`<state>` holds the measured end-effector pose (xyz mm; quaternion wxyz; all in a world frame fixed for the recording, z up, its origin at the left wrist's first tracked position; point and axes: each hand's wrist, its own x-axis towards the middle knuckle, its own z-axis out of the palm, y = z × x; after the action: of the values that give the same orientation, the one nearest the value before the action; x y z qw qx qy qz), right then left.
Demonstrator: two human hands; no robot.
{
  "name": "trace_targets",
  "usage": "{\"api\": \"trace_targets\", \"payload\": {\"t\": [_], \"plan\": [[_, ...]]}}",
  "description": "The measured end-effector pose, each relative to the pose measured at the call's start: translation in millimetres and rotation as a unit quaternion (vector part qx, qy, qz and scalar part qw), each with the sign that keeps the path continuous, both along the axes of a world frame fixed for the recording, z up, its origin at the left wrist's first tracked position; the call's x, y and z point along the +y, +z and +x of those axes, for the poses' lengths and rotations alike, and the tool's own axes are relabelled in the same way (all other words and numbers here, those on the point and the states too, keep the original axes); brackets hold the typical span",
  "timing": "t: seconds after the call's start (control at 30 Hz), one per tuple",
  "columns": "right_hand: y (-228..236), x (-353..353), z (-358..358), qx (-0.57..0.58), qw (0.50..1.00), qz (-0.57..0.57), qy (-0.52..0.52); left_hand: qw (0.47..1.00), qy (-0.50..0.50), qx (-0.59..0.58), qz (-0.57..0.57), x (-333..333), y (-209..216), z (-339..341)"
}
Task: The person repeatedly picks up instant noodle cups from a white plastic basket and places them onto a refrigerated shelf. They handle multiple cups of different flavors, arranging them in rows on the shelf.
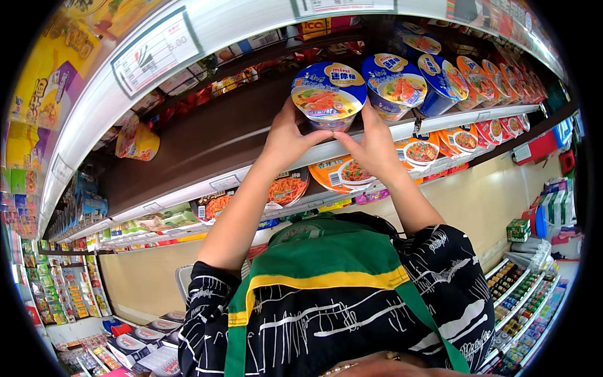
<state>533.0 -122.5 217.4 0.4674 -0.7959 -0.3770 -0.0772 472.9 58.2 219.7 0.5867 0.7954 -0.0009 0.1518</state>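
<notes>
Between my two hands is a blue-lidded instant noodle cup (329, 93) at the front edge of a brown shelf. My left hand (289, 135) grips its left side, and my right hand (370, 141) holds its right side. Both thumbs meet at the cup's lower front. Just to the right stands a matching blue noodle cup (394, 85), with another blue cup (443, 85) tilted beside it. Behind these sits one more blue cup (418, 41). The fingers behind the held cup are hidden.
Orange-lidded cups (475, 78) continue the row rightward. A yellow cup (138, 141) stands far left on the brown shelf (207, 135). Larger orange noodle bowls (342, 172) fill the shelf below. A white price rail (232, 179) runs along the front; boxes (141, 345) are stacked lower left.
</notes>
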Motion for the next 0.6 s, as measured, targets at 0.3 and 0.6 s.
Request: {"api": "trace_targets", "payload": {"t": [0.3, 0.6], "plan": [[2.6, -30.4, -7.8, -0.066, 0.993, -0.083, -0.043, 0.987, 0.074, -0.026, 0.141, -12.1, 2.9, -9.5], [48.9, -43.7, -47.2, -0.107, 0.984, -0.046, 0.137, 0.952, 0.282, -0.089, 0.085, -32.3, -11.1, -161.1]]}}
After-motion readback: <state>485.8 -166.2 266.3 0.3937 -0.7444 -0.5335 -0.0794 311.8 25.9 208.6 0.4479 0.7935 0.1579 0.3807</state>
